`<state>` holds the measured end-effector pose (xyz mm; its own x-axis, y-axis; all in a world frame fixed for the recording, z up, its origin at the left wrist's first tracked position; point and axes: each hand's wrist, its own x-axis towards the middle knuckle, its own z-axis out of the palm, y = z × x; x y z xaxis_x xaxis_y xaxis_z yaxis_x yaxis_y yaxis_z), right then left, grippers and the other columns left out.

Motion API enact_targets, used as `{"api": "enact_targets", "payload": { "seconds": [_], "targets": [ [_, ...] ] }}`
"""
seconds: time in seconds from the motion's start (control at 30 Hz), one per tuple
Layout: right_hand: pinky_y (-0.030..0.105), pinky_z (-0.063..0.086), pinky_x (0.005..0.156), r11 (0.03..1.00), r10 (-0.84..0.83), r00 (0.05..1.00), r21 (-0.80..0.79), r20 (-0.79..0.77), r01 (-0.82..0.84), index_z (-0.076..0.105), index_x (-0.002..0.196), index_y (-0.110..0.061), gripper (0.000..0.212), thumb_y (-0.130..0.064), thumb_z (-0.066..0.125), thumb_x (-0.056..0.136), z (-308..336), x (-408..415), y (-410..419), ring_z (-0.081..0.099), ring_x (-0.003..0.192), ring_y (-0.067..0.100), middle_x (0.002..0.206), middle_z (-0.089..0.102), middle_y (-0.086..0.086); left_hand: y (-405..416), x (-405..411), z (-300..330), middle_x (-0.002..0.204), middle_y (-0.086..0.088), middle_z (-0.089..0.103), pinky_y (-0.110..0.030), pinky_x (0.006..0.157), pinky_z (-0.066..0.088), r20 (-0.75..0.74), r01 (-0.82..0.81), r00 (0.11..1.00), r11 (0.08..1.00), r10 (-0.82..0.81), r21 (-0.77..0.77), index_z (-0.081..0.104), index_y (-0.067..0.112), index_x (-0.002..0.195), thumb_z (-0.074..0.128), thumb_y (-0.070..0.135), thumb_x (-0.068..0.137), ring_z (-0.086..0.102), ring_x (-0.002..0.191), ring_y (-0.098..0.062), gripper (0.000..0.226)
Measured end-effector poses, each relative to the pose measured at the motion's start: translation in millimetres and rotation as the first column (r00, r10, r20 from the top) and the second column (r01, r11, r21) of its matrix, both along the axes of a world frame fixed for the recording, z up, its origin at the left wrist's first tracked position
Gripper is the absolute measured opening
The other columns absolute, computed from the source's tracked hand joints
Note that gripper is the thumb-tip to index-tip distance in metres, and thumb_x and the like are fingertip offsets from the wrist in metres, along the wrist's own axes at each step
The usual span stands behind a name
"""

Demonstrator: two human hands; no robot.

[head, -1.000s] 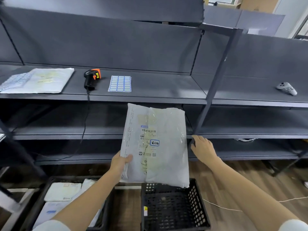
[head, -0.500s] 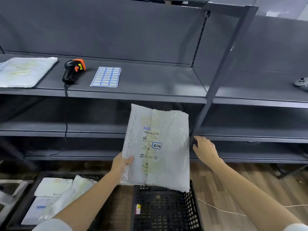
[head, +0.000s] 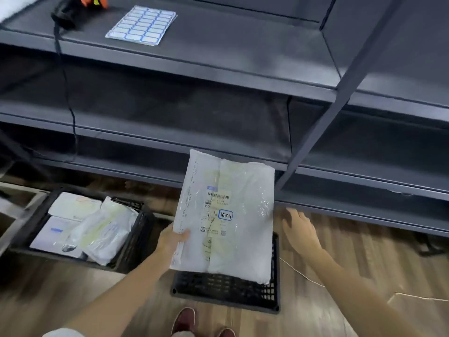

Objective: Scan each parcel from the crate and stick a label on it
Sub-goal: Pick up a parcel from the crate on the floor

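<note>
Where wood floor (head: 315, 319) runs, grey shelving (head: 218, 69).

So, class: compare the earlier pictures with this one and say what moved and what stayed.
The head camera tipped down, bringing both crates and shoes into view. The right hand dropped off the shelf edge. The left hand still grips the parcel; scanner and label sheet unmoved.

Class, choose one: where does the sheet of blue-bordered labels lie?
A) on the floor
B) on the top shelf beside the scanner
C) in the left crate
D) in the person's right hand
B: the label sheet lies flat on the top shelf, just right of the scanner.
</note>
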<state>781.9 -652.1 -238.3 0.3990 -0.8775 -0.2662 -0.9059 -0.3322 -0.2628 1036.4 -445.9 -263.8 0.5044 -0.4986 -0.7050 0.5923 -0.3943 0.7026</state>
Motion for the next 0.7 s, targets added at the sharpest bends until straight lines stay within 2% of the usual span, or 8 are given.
{"api": "enact_targets", "payload": {
  "seconds": [0.13, 0.27, 0.33, 0.4, 0.5, 0.53, 0.6, 0.7],
  "targets": [
    [0.033, 0.039, 0.089, 0.978, -0.134, 0.976, 0.182, 0.173, 0.102, 0.043, 0.138, -0.015, 0.04, -0.022, 0.045, 0.099, -70, 2, 5, 0.051, 0.111, 0.031, 0.13, 0.053, 0.011, 1, -6, -67, 0.116, -0.02, 0.064, -0.046, 0.089, 0.05, -0.038, -0.02, 0.999, 0.998, 0.022, 0.061, 0.059, 0.001, 0.121, 0.064, -0.005, 0.085, 0.062, 0.102, -0.037, 0.038],
    [0.028, 0.036, 0.078, 0.899, -0.367, 0.868, 0.367, 0.334, 0.239, 0.055, 0.125, -0.015, 0.033, -0.034, 0.048, 0.098, -159, 15, 9, 0.056, 0.108, 0.025, 0.115, 0.058, 0.002, 0, -4, -154, 0.1, -0.012, 0.071, -0.047, 0.089, 0.052, -0.076, 0.013, 0.997, 0.99, -0.002, 0.138, 0.067, 0.008, 0.103, 0.071, 0.007, 0.082, 0.067, 0.093, -0.032, 0.021],
    [0.027, 0.038, 0.081, 0.824, -0.485, 0.786, 0.501, 0.382, 0.265, 0.052, 0.119, -0.014, 0.034, -0.04, 0.049, 0.097, -204, 21, 13, 0.054, 0.106, 0.02, 0.112, 0.054, -0.002, 0, -3, -198, 0.087, -0.004, 0.073, -0.037, 0.075, 0.054, -0.091, 0.016, 0.996, 0.988, -0.002, 0.151, 0.068, 0.011, 0.098, 0.072, 0.01, 0.082, 0.068, 0.084, -0.025, 0.016],
    [0.029, 0.039, 0.092, 0.703, -0.616, 0.692, 0.658, 0.376, 0.269, 0.041, 0.126, -0.023, 0.046, -0.051, 0.053, 0.091, -246, 24, 18, 0.046, 0.11, 0.016, 0.119, 0.047, -0.002, -1, -1, -239, 0.084, -0.003, 0.075, -0.035, 0.07, 0.054, -0.117, 0.043, 0.993, 0.987, -0.025, 0.156, 0.068, 0.009, 0.101, 0.072, 0.01, 0.082, 0.069, 0.084, -0.024, 0.02],
    [0.042, 0.035, 0.108, 0.554, -0.741, 0.583, 0.794, 0.333, 0.25, 0.023, 0.149, -0.024, 0.079, -0.049, 0.062, 0.085, -301, 24, 23, 0.046, 0.125, 0.019, 0.133, 0.046, -0.004, -1, 1, -286, 0.102, -0.009, 0.073, -0.05, 0.091, 0.051, -0.151, 0.099, 0.986, 0.983, -0.076, 0.154, 0.066, 0.008, 0.111, 0.072, 0.008, 0.08, 0.067, 0.098, -0.032, 0.032],
    [0.041, 0.038, 0.104, 0.533, -0.753, 0.57, 0.813, 0.329, 0.235, 0.022, 0.15, -0.023, 0.083, -0.045, 0.066, 0.083, -315, 22, 24, 0.049, 0.122, 0.018, 0.131, 0.049, -0.005, -1, 2, -300, 0.107, -0.01, 0.071, -0.051, 0.096, 0.048, -0.153, 0.113, 0.984, 0.982, -0.089, 0.152, 0.064, 0.008, 0.115, 0.072, 0.006, 0.08, 0.065, 0.103, -0.032, 0.035],
    [0.033, 0.047, 0.087, 0.517, -0.754, 0.561, 0.835, 0.341, 0.187, 0.037, 0.142, -0.019, 0.077, -0.034, 0.075, 0.076, -336, 21, 25, 0.062, 0.109, 0.017, 0.12, 0.064, -0.005, 0, 1, -322, 0.11, -0.008, 0.071, -0.046, 0.095, 0.05, -0.156, 0.138, 0.981, 0.98, -0.116, 0.142, 0.063, 0.011, 0.116, 0.07, 0.003, 0.081, 0.066, 0.104, -0.028, 0.037],
    [0.03, 0.058, 0.065, 0.496, -0.778, 0.526, 0.85, 0.345, 0.176, 0.058, 0.116, -0.025, 0.051, -0.019, 0.079, 0.07, -358, 16, 33, 0.071, 0.094, 0.018, 0.103, 0.073, -0.003, -2, -3, -345, 0.096, 0.005, 0.073, -0.019, 0.067, 0.054, -0.106, 0.167, 0.983, 0.974, -0.152, 0.152, 0.066, 0.018, 0.106, 0.07, 0.0, 0.081, 0.068, 0.087, -0.01, 0.031]
  ]
}}
